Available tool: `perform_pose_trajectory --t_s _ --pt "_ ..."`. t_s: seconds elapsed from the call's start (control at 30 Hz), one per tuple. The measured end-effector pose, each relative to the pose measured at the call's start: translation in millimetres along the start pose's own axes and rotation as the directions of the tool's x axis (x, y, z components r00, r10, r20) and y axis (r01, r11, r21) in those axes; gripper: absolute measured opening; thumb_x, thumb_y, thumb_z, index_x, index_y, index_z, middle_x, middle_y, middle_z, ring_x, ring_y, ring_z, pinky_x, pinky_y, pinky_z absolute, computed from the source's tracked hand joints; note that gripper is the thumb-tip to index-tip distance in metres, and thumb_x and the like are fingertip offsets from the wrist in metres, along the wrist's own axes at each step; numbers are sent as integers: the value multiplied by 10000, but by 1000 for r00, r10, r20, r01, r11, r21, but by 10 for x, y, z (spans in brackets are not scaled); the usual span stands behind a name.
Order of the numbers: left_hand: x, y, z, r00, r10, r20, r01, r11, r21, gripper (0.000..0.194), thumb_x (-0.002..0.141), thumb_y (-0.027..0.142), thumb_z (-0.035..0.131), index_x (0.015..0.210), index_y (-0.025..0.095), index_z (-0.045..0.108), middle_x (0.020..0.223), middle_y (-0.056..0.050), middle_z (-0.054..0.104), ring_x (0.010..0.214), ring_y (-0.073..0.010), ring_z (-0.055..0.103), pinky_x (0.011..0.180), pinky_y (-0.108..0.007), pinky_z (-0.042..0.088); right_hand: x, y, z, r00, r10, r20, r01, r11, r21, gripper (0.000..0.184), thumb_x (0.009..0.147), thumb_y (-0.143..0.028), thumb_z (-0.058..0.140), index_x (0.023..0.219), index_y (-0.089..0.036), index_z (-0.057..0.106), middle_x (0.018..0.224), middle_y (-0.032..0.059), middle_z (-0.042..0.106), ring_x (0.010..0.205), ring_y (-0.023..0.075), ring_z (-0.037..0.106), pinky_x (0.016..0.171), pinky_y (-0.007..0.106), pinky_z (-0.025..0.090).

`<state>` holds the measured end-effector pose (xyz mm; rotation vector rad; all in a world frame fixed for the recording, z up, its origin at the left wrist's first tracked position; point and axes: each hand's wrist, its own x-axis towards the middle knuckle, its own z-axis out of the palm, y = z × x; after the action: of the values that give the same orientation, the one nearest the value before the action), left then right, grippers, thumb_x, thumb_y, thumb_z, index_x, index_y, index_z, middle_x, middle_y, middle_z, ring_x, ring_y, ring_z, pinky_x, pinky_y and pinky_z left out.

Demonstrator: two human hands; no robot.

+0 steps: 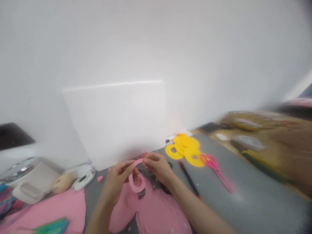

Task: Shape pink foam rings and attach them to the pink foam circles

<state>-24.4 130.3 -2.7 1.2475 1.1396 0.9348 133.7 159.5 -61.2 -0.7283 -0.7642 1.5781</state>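
Both my hands meet low in the middle of the head view over a grey mat [243, 195]. My left hand [117, 178] and my right hand [158, 167] each pinch a pink foam ring [136, 182] between their fingertips; the ring hangs between them with its hole facing me. Under my wrists lie pink foam pieces [158, 214]. The picture is blurred by motion.
A stack of yellow foam rings [187, 148] lies behind my right hand, with pink scissors [215, 169] and a dark pencil [188, 178] beside it. A pink sheet [56, 208], a white container [31, 182] and a white board [117, 120] stand at left and back. Clutter covers the wooden table [280, 146] at right.
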Motion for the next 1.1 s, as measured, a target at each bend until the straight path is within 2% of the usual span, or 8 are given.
perform_pose_trajectory --t_s 0.17,0.33,0.43,0.57,0.73,0.9,1.03,1.1 --pt "-3 11 15 1000 -6 5 6 1000 -13 256 753 391 635 831 156 701 647 -18 578 587 -147 537 571 -266 442 -3 -12 18 1000 -19 -13 19 1000 21 178 554 -246 808 660 -149 704 601 -12 633 558 80 545 617 233 449" --pt "4 11 7 1000 2 -9 -3 999 -43 280 753 381 641 922 164 695 649 -10 575 572 -140 528 569 -264 440 11 4 -2 998 -23 54 22 1000 17 166 632 -278 760 734 -150 728 680 13 661 647 102 582 708 259 464" --pt "12 0 -3 1000 6 -12 -6 999 -37 248 760 387 631 847 165 697 638 -10 577 576 -140 527 577 -262 438 20 27 -18 997 -40 68 40 999 1 172 621 -256 764 756 -154 735 731 25 678 666 110 594 731 272 472" --pt "10 3 -5 1000 2 -12 -2 1000 -19 242 756 392 629 708 159 673 628 -8 570 586 -138 526 587 -257 436 23 43 -24 998 -36 52 35 999 24 169 591 -230 784 730 -155 723 691 13 671 622 101 590 689 261 479" --pt "-3 21 -5 1000 2 -6 -2 1000 10 259 757 397 625 679 154 664 611 -15 572 607 -149 536 586 -253 427 20 36 -25 999 -17 41 16 1000 23 196 574 -233 800 720 -149 699 661 16 667 598 104 592 624 242 477" --pt "-16 21 -10 999 29 14 -29 999 -15 228 774 365 621 816 157 704 616 -19 588 623 -156 549 601 -261 435 22 32 -36 999 -20 45 20 1000 4 182 600 -262 793 659 -151 661 600 -12 626 563 83 559 581 212 450" --pt "-46 48 -4 999 23 37 -16 985 -173 328 758 333 654 1032 154 677 601 -14 605 589 -144 553 584 -252 441 12 3 -17 999 -29 21 27 997 72 210 587 -276 803 679 -152 661 610 -14 631 547 73 534 574 204 441" --pt "-59 66 -7 999 1 35 8 963 -268 348 734 310 686 1042 150 675 598 -8 606 558 -124 546 560 -232 440 4 -17 0 1000 -22 11 21 996 85 225 572 -277 811 683 -147 666 596 -15 628 540 73 528 575 206 440"
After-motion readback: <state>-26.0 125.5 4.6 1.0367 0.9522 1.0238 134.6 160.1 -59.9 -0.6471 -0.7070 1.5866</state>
